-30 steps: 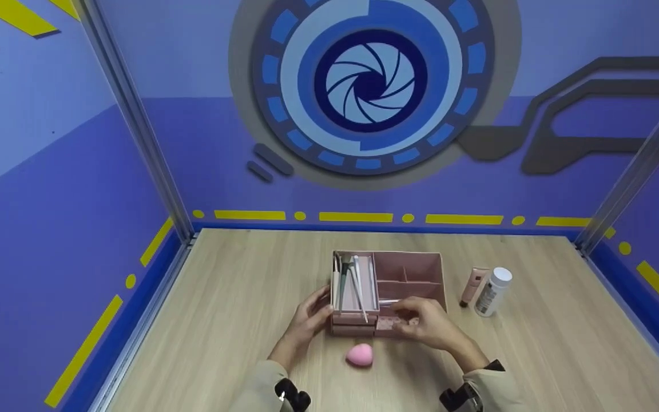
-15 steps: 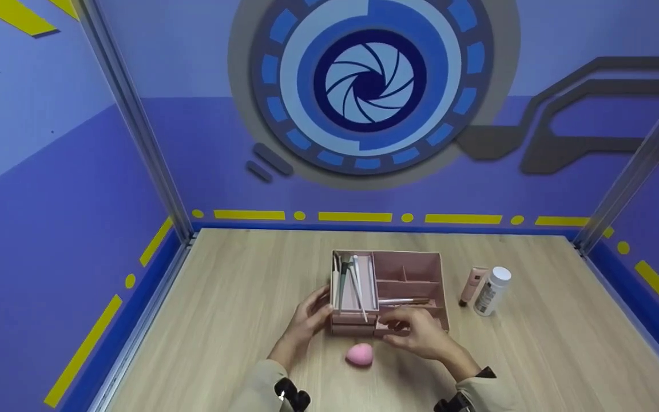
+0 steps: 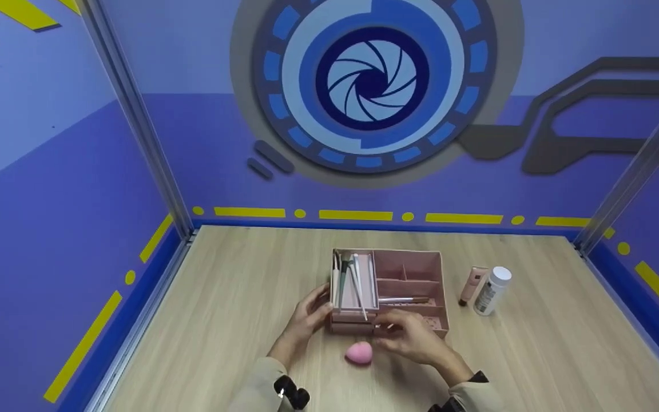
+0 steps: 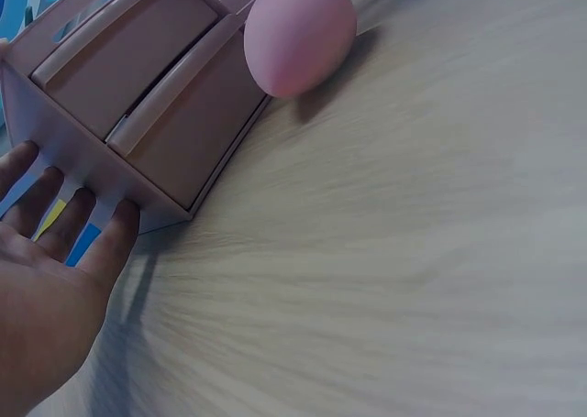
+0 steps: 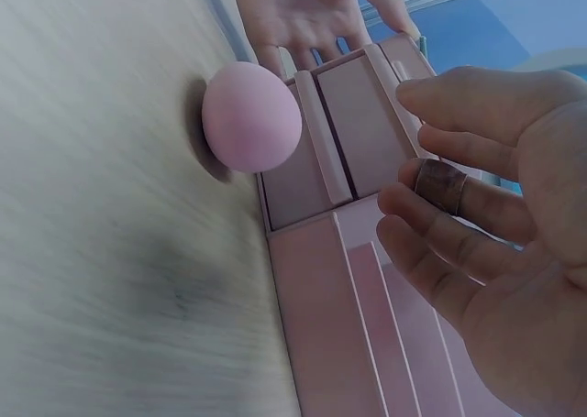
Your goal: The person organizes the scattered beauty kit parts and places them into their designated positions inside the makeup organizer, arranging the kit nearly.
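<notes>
A pink organizer (image 3: 443, 274) stands on the table, its two front drawers (image 4: 188, 115) pushed in. My left hand (image 3: 301, 325) rests its fingertips against the organizer's left side, fingers nearly straight (image 4: 55, 275). My right hand (image 3: 415, 339) hovers at the front by the drawers' right end, fingers loosely bent; the right wrist view shows nothing held in that hand (image 5: 514, 188), which has a brown band round one finger. Several brushes (image 3: 343, 286) lie in the upper left tray. Slim sticks (image 3: 404, 300) lie in a right-hand compartment. A pink egg-shaped sponge (image 3: 359, 353) sits in front of the organizer.
Right of the organizer are a pink tube (image 3: 473, 286) with a dark cap and a white bottle (image 3: 492, 292), both on the wooden table (image 3: 249, 269). Panelled walls and metal posts bound the table at the back and sides.
My right hand has moved left and slightly down, from over the right-hand compartments to beside the drawers, uncovering the slim sticks. My left hand stays against the organizer's side.
</notes>
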Demonstrator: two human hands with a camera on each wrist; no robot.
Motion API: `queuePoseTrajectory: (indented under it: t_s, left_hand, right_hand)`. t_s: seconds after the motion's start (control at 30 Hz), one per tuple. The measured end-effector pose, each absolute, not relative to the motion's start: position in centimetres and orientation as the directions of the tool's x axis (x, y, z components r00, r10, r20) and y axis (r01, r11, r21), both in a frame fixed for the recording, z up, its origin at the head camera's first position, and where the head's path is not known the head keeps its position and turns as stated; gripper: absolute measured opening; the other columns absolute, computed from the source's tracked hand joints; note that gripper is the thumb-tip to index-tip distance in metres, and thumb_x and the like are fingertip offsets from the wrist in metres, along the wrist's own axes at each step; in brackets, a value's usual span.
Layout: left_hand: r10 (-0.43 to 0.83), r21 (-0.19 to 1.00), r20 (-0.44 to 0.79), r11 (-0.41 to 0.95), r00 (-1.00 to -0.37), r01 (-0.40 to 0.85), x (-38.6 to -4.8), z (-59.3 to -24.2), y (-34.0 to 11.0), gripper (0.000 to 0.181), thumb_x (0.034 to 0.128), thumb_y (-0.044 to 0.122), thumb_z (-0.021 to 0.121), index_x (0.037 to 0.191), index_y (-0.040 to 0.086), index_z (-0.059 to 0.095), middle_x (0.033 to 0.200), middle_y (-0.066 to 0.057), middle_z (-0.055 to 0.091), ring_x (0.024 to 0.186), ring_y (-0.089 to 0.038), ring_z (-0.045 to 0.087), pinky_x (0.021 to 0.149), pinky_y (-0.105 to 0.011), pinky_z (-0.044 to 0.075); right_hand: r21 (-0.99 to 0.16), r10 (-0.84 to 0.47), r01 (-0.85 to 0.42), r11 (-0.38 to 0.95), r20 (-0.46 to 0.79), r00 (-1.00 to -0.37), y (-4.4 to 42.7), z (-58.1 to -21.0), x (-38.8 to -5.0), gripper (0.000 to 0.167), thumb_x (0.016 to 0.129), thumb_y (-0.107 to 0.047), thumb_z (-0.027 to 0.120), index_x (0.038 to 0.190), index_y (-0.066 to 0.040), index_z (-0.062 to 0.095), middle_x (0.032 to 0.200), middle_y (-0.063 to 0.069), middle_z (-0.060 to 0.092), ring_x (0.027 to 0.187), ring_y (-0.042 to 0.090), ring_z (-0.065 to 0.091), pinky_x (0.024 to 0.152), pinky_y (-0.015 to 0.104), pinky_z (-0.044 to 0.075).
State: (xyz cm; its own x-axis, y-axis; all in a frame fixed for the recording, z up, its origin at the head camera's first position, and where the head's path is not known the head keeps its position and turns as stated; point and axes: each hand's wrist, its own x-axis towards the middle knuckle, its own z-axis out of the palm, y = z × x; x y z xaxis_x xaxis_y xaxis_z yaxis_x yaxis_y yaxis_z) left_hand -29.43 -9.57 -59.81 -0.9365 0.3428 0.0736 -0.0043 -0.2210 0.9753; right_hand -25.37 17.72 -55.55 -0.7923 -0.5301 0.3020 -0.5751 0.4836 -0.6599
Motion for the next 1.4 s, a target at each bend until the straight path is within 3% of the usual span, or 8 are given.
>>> queuePoseTrajectory:
  t_s: [0.23, 0.4, 0.73, 1.1, 1.4]
  left_hand:
    - [0.341, 0.977, 0.060, -0.211, -0.938, -0.014, -29.5, -59.8, -9.6, 0.066, 0.0971, 0.021, 0.059, 0.153, 0.004, 0.027, 0.156, -0.019, 0.031, 0.140, -0.026, 0.037, 0.114, -0.045, 0.034]
    - [0.342, 0.975, 0.067, -0.222, -0.937, -0.011, -29.5, -59.8, -9.5, 0.066, 0.0971, 0.019, 0.058, 0.153, 0.003, 0.026, 0.156, -0.020, 0.031, 0.139, -0.026, 0.038, 0.113, -0.045, 0.035]
    - [0.347, 0.978, 0.074, -0.207, -0.935, 0.000, -29.3, -59.7, -9.6, 0.064, 0.0980, 0.020, 0.057, 0.152, 0.003, 0.028, 0.156, -0.018, 0.032, 0.142, -0.027, 0.034, 0.113, -0.037, 0.035]
    - [0.353, 0.974, 0.097, -0.224, -0.931, 0.017, -29.4, -59.6, -9.6, 0.064, 0.0979, 0.015, 0.056, 0.152, -0.001, 0.025, 0.156, -0.022, 0.030, 0.142, -0.029, 0.034, 0.112, -0.035, 0.036]
    - [0.354, 0.977, 0.105, -0.211, -0.929, 0.030, -29.3, -59.5, -9.7, 0.064, 0.0981, 0.017, 0.056, 0.152, -0.001, 0.026, 0.156, -0.023, 0.030, 0.141, -0.028, 0.035, 0.111, -0.033, 0.038]
  right_hand:
    - [-0.636, -0.530, -0.600, 0.486, 0.331, -0.781, 17.1, -56.0, -25.0, 0.031, 0.080, -0.011, 0.076, 0.110, -0.007, 0.070, 0.102, 0.009, 0.070, 0.090, 0.024, 0.067, 0.080, 0.039, 0.057]
    - [-0.597, -0.525, -0.619, 0.510, 0.354, -0.774, 16.9, -56.2, -24.7, 0.032, 0.080, -0.018, 0.077, 0.110, -0.009, 0.071, 0.105, 0.007, 0.071, 0.093, 0.022, 0.067, 0.083, 0.040, 0.056]
    - [-0.611, -0.570, -0.627, 0.482, 0.325, -0.755, 15.9, -56.5, -24.5, 0.034, 0.082, -0.022, 0.076, 0.114, -0.012, 0.070, 0.108, 0.001, 0.071, 0.094, 0.015, 0.065, 0.081, 0.035, 0.057]
    - [-0.663, -0.605, -0.615, 0.427, 0.295, -0.739, 14.9, -57.0, -24.4, 0.031, 0.082, -0.017, 0.076, 0.111, -0.009, 0.069, 0.106, 0.006, 0.070, 0.095, 0.025, 0.066, 0.082, 0.037, 0.058]
    - [-0.553, -0.616, -0.686, 0.473, 0.350, -0.706, 14.1, -57.5, -24.4, 0.033, 0.080, -0.022, 0.079, 0.108, -0.006, 0.071, 0.101, 0.002, 0.072, 0.088, 0.017, 0.066, 0.078, 0.031, 0.057]
